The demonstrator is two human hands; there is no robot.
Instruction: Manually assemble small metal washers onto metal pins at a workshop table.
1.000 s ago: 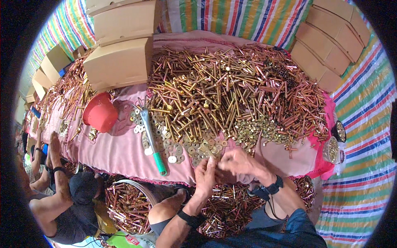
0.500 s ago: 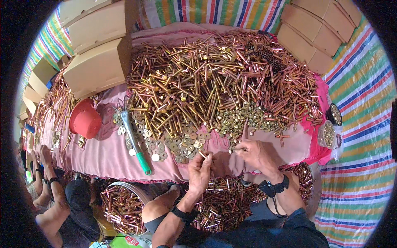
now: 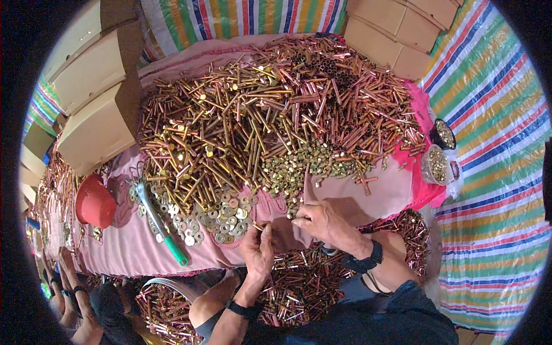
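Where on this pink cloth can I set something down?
Bare pale pink cloth lies right of the nuts, bordered by the right hand and the bright pink cloth. Another patch lines the near edge, in front of the red bucket and left of the green-handled hand rake. The middle is crowded with bolts, nuts and washers.

Beyond the left hand (image 3: 257, 256), silvery washers (image 3: 230, 214) and coppery-gold bolts (image 3: 230, 126) gleam on pink cloth (image 3: 368, 204); leftward, a red bucket (image 3: 95, 201) and green tool handle (image 3: 175, 250); far rightward, sheeting (image 3: 489, 195) striped blue, red, green, yellow and white.
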